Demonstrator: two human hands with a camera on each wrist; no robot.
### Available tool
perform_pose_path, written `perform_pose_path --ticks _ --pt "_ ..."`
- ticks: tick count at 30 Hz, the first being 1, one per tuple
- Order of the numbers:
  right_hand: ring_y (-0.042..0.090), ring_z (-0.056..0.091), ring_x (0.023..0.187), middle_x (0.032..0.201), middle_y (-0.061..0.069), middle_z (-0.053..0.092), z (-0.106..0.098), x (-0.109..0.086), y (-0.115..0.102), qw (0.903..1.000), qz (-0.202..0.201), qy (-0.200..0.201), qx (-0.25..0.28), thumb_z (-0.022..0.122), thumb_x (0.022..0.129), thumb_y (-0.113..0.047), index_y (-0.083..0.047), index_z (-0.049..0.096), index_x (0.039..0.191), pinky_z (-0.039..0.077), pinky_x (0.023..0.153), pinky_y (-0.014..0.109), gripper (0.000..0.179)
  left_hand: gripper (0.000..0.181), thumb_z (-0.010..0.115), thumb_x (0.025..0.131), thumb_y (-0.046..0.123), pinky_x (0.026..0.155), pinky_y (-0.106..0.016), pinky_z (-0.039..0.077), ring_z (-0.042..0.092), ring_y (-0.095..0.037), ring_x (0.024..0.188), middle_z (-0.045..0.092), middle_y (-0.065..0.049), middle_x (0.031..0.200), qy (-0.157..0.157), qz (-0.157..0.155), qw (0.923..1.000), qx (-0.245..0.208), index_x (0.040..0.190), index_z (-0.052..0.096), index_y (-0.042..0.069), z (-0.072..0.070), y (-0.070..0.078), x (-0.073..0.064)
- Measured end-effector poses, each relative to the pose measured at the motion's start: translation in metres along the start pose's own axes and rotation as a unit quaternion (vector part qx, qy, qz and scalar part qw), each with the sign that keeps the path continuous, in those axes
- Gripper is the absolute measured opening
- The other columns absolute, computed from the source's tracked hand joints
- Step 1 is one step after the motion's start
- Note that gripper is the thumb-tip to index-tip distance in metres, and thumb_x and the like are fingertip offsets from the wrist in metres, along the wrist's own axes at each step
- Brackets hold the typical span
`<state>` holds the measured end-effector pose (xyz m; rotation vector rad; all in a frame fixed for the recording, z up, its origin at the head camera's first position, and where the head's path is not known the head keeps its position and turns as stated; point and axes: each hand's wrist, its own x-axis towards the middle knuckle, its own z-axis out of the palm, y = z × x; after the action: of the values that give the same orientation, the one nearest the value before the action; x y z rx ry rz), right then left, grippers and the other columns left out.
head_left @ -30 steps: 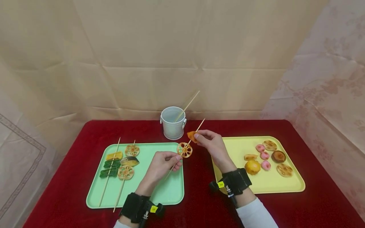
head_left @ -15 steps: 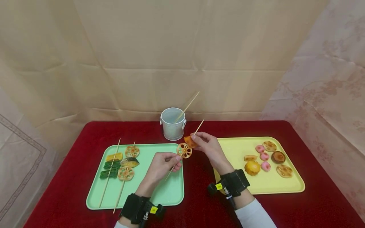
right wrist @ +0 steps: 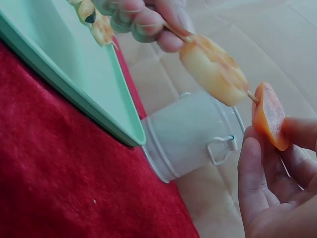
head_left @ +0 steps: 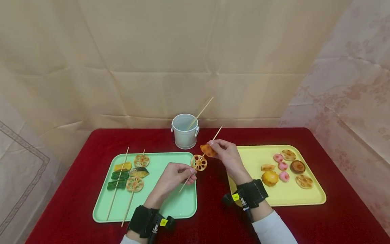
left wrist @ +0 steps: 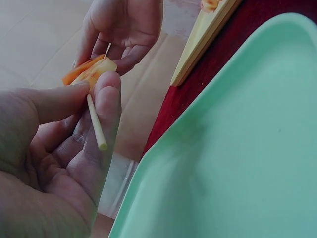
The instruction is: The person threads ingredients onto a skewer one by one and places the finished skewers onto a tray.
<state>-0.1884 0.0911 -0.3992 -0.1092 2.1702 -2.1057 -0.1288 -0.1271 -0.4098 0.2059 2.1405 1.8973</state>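
Observation:
My left hand (head_left: 175, 176) pinches a thin bamboo skewer (head_left: 217, 132) between thumb and fingers, just below a lotus root slice (head_left: 199, 163) threaded on it. The blunt end of the stick sticks out under that thumb in the left wrist view. Further up the skewer sits an orange wedge-shaped food piece (right wrist: 267, 116), and my right hand (head_left: 228, 156) pinches it with thumb and fingertips. A short length of bare stick shows between slice and wedge. The pointed tip rises past the right fingers. Both hands are held above the table, between two trays.
A green tray (head_left: 179, 206) at left holds two filled skewers, one with green and yellow pieces (head_left: 116, 184), one with lotus slices (head_left: 135, 184). Behind stands a white metal bucket (head_left: 185, 139) with a skewer leaning in it. The yellow tray (head_left: 292, 200) at right holds several loose food pieces.
The orange wedge came down close to the lotus slice half a second ago, and now stands slightly further up the skewer. Both hands have shifted a little to the right since then.

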Motion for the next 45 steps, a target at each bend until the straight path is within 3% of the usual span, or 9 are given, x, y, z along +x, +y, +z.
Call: perform_pose_path --ticks 11,20,24,29,33,36,41,45 --pt "0.024 0.065 0.094 0.105 0.01 0.074 0.009 0.0 0.0 0.9969 -0.032 0.011 -0.071 0.073 0.098 -0.038 -0.005 0.076 0.117 0.056 0.082 0.036 0.038 0.021 0.066 0.101 0.005 0.065 -0.028 0.06 0.068 -0.012 0.067 0.073 -0.015 0.08 0.028 0.017 0.9993 0.017 0.104 0.072 -0.015 0.0 0.001 0.002" --pt "0.025 0.069 0.099 0.114 0.015 0.072 0.01 0.002 -0.003 0.9988 -0.017 -0.04 -0.022 0.074 0.098 -0.022 0.001 0.071 0.121 0.059 0.089 0.032 0.032 0.02 0.061 0.102 0.001 0.065 -0.024 0.059 0.068 -0.011 0.069 0.073 -0.016 0.081 0.031 0.023 0.9992 0.006 0.107 0.071 -0.017 -0.002 0.001 0.003" --pt "0.026 0.069 0.102 0.116 0.015 0.072 0.009 0.003 -0.004 0.9985 -0.014 -0.043 -0.029 0.073 0.099 -0.029 -0.001 0.07 0.123 0.058 0.092 0.034 0.037 0.02 0.06 0.103 0.0 0.065 -0.024 0.059 0.068 -0.011 0.069 0.073 -0.016 0.082 0.034 0.023 0.9991 0.004 0.108 0.07 -0.017 -0.002 0.001 0.002" --pt "0.03 0.069 0.105 0.119 0.017 0.07 -0.003 0.001 -0.005 0.9986 -0.012 -0.024 -0.045 0.068 0.101 -0.039 0.0 0.067 0.129 0.058 0.093 0.033 0.047 0.021 0.06 0.103 0.001 0.065 -0.023 0.059 0.068 -0.01 0.068 0.073 -0.016 0.082 0.039 0.026 0.9989 -0.004 0.107 0.07 -0.017 0.0 -0.003 0.001" --pt "0.036 0.067 0.105 0.117 0.022 0.069 -0.02 0.001 -0.012 0.9981 -0.021 -0.005 -0.058 0.064 0.104 -0.034 0.003 0.066 0.128 0.059 0.089 0.03 0.044 0.02 0.061 0.103 0.0 0.065 -0.024 0.059 0.068 -0.01 0.068 0.073 -0.016 0.08 0.049 0.033 0.9982 -0.014 0.107 0.07 -0.017 0.001 -0.004 0.002" --pt "0.031 0.069 0.101 0.113 0.02 0.071 -0.04 0.0 -0.019 0.9956 -0.031 0.005 -0.088 0.063 0.105 -0.029 0.007 0.066 0.126 0.059 0.086 0.029 0.042 0.019 0.061 0.102 0.001 0.065 -0.025 0.059 0.069 -0.011 0.068 0.073 -0.016 0.08 0.058 0.028 0.9978 -0.018 0.106 0.072 -0.015 0.001 -0.003 0.001" --pt "0.032 0.07 0.1 0.11 0.017 0.073 -0.084 -0.003 -0.033 0.98 -0.051 0.013 -0.192 0.062 0.105 -0.028 0.007 0.067 0.124 0.059 0.086 0.031 0.04 0.019 0.062 0.102 0.001 0.066 -0.025 0.059 0.069 -0.012 0.069 0.073 -0.016 0.082 0.072 0.018 0.9971 -0.017 0.106 0.072 -0.015 -0.001 0.001 0.0" --pt "0.035 0.069 0.101 0.113 0.017 0.073 -0.123 -0.013 -0.04 0.9444 -0.043 0.006 -0.326 0.061 0.106 -0.034 0.0 0.069 0.125 0.058 0.087 0.037 0.04 0.019 0.062 0.102 0.001 0.066 -0.025 0.059 0.069 -0.012 0.069 0.073 -0.016 0.082 0.075 0.012 0.9969 -0.017 0.107 0.071 -0.015 -0.002 0.002 0.0"
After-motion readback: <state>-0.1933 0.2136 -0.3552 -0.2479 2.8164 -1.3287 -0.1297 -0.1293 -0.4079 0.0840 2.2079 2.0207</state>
